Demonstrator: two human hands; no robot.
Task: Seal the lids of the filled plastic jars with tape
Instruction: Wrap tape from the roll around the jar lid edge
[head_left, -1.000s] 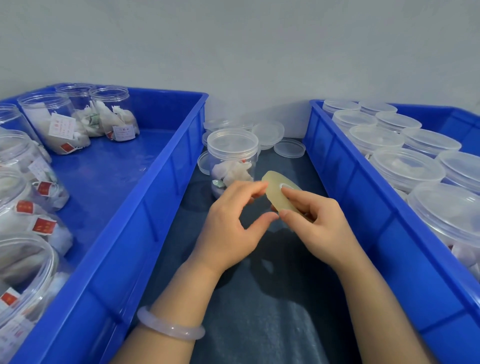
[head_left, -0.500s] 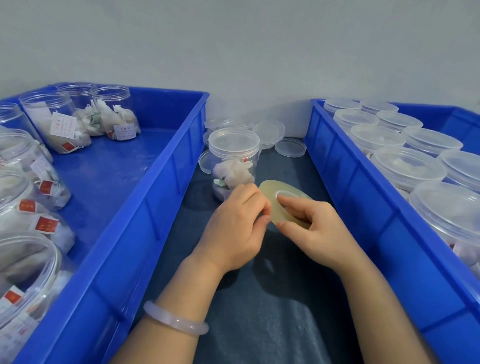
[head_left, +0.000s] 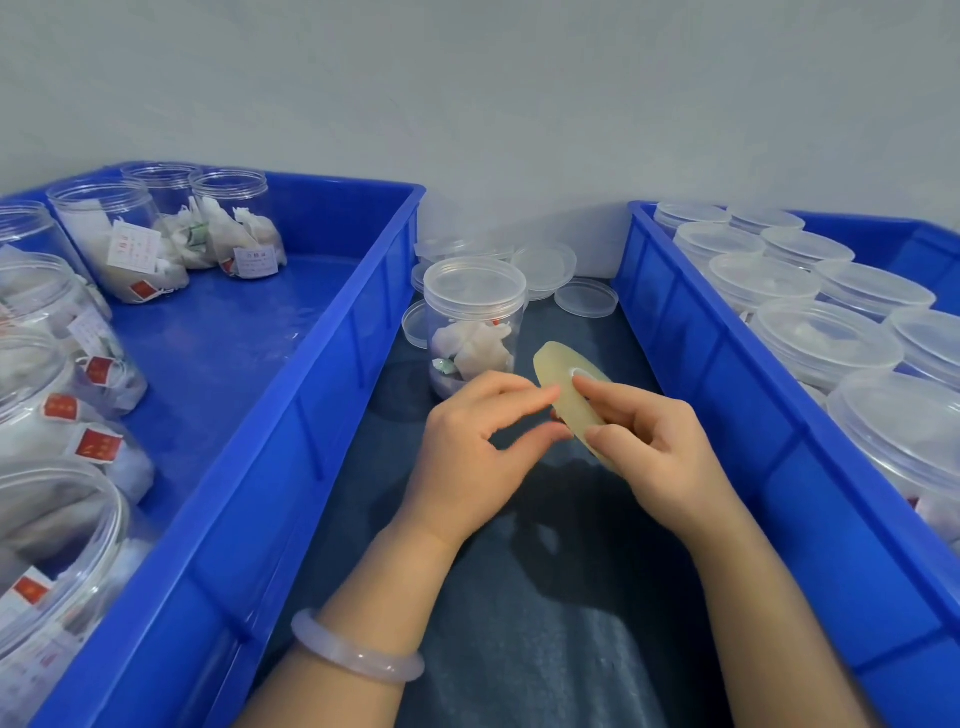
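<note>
Printed matter is confined to the left crate (head_left: 311, 364): the red tags (head_left: 98, 446) and white tags (head_left: 134, 246) on the sachets inside its open jars (head_left: 228, 223) carry characters too small to read. The tape roll (head_left: 563, 395) shows no legible marking. The working area is a channel of dark mat (head_left: 519, 597), bounded by the left crate wall, the right crate (head_left: 727, 374) wall and the grey wall behind. The far end of the channel holds loose lids (head_left: 586, 297) and one filled jar (head_left: 472, 322) standing upright with its lid (head_left: 475, 283) on. Both hands are over the middle of the channel, just in front of that jar and not touching it. The tape roll is a flat, pale yellow, translucent disc with a small white core, held tilted above the mat. The right hand (head_left: 660, 452) grips it with the forefinger laid across the core face and the thumb under the lower rim. The left hand (head_left: 467, 447), with a pale bangle (head_left: 353, 657) on its wrist, brings thumb and forefinger together at the roll's near edge in a pinch, the other fingers curled; whether a free tape end lies between them cannot be told. The right crate holds lidded jars (head_left: 826, 338) packed side by side.
</note>
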